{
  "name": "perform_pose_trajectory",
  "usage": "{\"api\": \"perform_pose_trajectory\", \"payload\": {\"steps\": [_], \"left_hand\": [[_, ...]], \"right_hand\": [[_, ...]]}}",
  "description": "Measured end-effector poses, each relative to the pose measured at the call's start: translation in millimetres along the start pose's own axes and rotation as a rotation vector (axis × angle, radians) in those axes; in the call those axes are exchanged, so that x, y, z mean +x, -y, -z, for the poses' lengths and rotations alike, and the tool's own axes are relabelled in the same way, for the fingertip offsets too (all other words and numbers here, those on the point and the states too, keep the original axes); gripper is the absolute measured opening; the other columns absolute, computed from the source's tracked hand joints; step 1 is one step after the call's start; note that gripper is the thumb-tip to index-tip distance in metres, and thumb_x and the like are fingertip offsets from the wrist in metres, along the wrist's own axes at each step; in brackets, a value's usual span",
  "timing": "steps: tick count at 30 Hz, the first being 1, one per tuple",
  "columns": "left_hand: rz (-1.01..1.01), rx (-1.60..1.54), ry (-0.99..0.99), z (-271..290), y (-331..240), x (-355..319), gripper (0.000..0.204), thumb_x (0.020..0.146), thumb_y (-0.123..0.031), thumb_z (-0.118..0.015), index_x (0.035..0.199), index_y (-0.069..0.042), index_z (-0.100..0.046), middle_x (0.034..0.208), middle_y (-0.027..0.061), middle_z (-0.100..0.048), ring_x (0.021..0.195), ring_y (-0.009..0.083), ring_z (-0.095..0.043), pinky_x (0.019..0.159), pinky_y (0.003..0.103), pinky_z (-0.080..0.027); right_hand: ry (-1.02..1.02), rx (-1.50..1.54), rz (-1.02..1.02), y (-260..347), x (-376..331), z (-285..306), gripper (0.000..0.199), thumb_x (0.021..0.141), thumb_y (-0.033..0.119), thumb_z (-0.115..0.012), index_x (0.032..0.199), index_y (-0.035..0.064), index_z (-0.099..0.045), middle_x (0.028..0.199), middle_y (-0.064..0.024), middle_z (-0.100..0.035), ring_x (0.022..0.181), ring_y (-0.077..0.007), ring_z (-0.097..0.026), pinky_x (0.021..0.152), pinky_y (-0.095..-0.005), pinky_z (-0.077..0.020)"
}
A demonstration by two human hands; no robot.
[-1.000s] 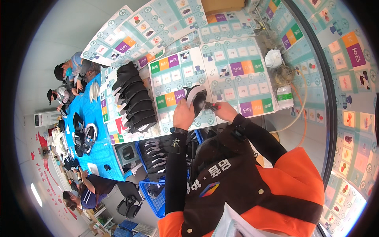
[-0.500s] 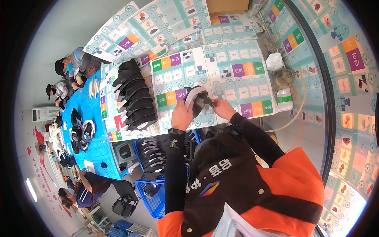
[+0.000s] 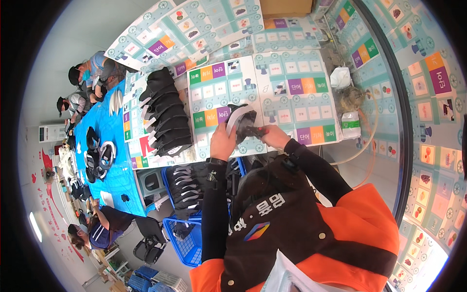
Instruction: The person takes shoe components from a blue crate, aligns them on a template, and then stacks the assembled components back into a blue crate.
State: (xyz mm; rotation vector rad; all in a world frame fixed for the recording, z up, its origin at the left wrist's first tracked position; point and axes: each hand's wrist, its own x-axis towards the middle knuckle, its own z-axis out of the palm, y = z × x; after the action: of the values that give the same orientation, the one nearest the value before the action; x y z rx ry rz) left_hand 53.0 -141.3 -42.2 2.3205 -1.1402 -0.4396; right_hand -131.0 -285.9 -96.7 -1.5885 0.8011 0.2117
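Observation:
My left hand (image 3: 223, 142) grips a black curved piece with a pale grey band (image 3: 237, 116), which looks like a shoe upper, above the table's near edge. My right hand (image 3: 276, 137) is closed around a small dark tool (image 3: 255, 131) with a bit of red at the handle; its exact kind is unclear. The tool's far end meets the dark inner side of the upper. To the left, a row of similar black pieces (image 3: 167, 117) with pale tips lies overlapped on the table.
Printed sheets cover the worktable (image 3: 292, 68). Beneath its near edge, a blue basket (image 3: 187, 243) and more black pieces (image 3: 185, 187) sit. A blue-covered table (image 3: 114, 194) stands left, with several people beyond. A white packet (image 3: 350, 125) and hose (image 3: 373, 126) are at right.
The tool in my right hand has shifted slightly left, its end now lying against the upper. My left hand keeps hold of the upper. The whole view has shifted a little.

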Motion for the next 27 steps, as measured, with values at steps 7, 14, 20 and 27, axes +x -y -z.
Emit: {"api": "perform_pose_trajectory", "payload": {"steps": [7, 14, 20, 27], "left_hand": [[-0.003, -0.011, -0.016, 0, -2, 3, 0.037, 0.101, -0.033, -0.063, 0.101, 0.004, -0.061, 0.099, 0.0314, -0.068, 0.094, 0.0521, -0.064, 0.078, 0.056, -0.05], [0.02, -0.019, -0.005, -5, 1, 6, 0.038, 0.1, -0.034, -0.063, 0.101, 0.004, -0.062, 0.099, 0.0306, -0.068, 0.094, 0.0517, -0.065, 0.078, 0.055, -0.05], [0.062, -0.017, 0.028, 0, -7, 7, 0.038, 0.1, -0.034, -0.063, 0.102, 0.004, -0.063, 0.102, 0.0303, -0.069, 0.095, 0.0505, -0.065, 0.08, 0.055, -0.051], [0.045, -0.005, 0.019, -3, -6, 10, 0.039, 0.1, -0.035, -0.063, 0.103, 0.004, -0.063, 0.102, 0.0305, -0.069, 0.096, 0.0506, -0.065, 0.081, 0.055, -0.051]], "right_hand": [[-0.001, 0.062, -0.012, -14, -2, -2, 0.023, 0.079, 0.016, -0.063, 0.086, -0.0052, -0.067, 0.078, -0.0256, -0.067, 0.077, -0.0436, -0.067, 0.07, -0.0471, -0.0518], [0.058, 0.054, -0.008, -18, -4, -8, 0.015, 0.081, 0.01, -0.063, 0.089, -0.0025, -0.068, 0.07, -0.014, -0.066, 0.062, -0.026, -0.065, 0.06, -0.0384, -0.0479], [-0.251, -0.138, 0.113, -23, -1, -9, 0.023, 0.087, 0.017, -0.059, 0.094, -0.0014, -0.07, 0.088, -0.0286, -0.068, 0.089, -0.05, -0.063, 0.078, -0.0524, -0.0499], [-0.239, -0.137, 0.129, -22, -1, -3, 0.026, 0.084, 0.016, -0.058, 0.093, -0.0045, -0.071, 0.091, -0.0282, -0.07, 0.089, -0.0488, -0.066, 0.08, -0.0529, -0.0514]]}}
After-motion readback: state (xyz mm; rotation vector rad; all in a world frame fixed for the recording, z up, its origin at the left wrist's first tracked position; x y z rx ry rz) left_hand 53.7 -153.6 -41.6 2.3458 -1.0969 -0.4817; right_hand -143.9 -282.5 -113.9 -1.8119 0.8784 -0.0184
